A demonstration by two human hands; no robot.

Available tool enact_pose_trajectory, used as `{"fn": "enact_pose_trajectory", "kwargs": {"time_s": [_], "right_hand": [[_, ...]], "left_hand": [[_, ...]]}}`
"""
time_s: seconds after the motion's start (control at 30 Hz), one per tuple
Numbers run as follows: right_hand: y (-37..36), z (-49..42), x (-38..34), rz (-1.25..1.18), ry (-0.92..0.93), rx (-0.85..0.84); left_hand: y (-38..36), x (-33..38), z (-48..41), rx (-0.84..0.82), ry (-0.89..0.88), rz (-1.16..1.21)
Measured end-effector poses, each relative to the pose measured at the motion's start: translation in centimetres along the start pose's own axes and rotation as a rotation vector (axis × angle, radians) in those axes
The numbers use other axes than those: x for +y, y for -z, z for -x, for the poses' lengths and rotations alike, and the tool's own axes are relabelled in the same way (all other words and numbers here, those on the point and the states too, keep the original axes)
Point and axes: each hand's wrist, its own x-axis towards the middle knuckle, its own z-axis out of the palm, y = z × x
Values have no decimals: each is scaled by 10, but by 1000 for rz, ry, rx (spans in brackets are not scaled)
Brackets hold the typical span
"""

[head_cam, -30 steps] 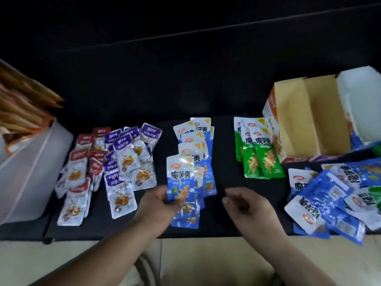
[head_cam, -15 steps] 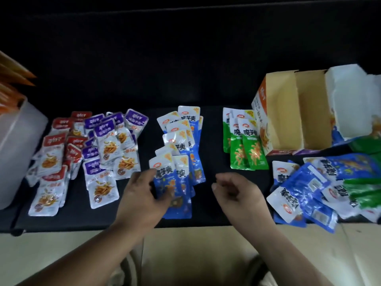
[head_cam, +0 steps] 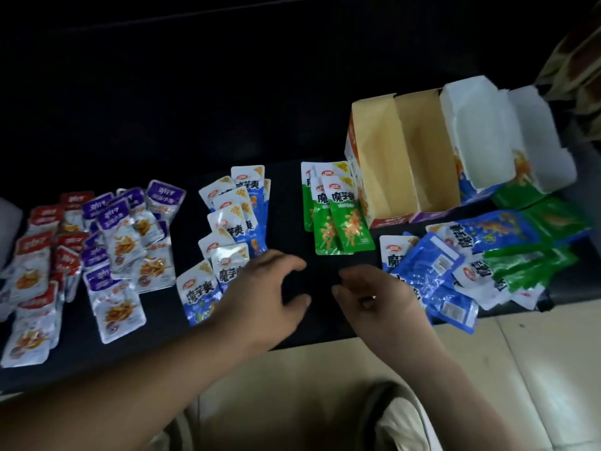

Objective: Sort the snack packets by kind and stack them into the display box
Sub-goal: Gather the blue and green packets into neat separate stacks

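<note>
My left hand (head_cam: 263, 294) no longer pinches the blue packet (head_cam: 200, 294). The packet now lies released at the near left end of the blue column (head_cam: 240, 216), tilted, with its right edge under the neighbouring packet. The hand has shifted to the right of that column and is now over the black tabletop (head_cam: 286, 203), fingers spread, holding nothing. My right hand (head_cam: 374, 297) has moved toward the mixed pile (head_cam: 455, 271). Its outer edge now overlaps the pile's near left packets in view, where a gap showed a second ago.
</note>
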Motion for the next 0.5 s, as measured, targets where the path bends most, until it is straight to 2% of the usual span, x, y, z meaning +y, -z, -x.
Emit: {"fn": "enact_pose_trajectory", "kwargs": {"time_s": [0.07,0.13,0.23,0.3,0.4,0.5], "right_hand": [[8,-2,1,-19,-21,5],[25,-4,7,-31,-73,47],[61,-8,31,11,-171,214],[82,-7,51,34,-223,334],[88,-2,75,112,-228,400],[77,1,90,176,-203,357]], "left_hand": [[-6,10,-3,5,-4,17],[-10,19,-10,-68,-38,2],[-19,44,-33,-207,-78,-48],[-33,70,-54,-240,-69,-97],[-69,98,-71,-210,54,-67],[-111,110,-71,-123,255,30]]}}
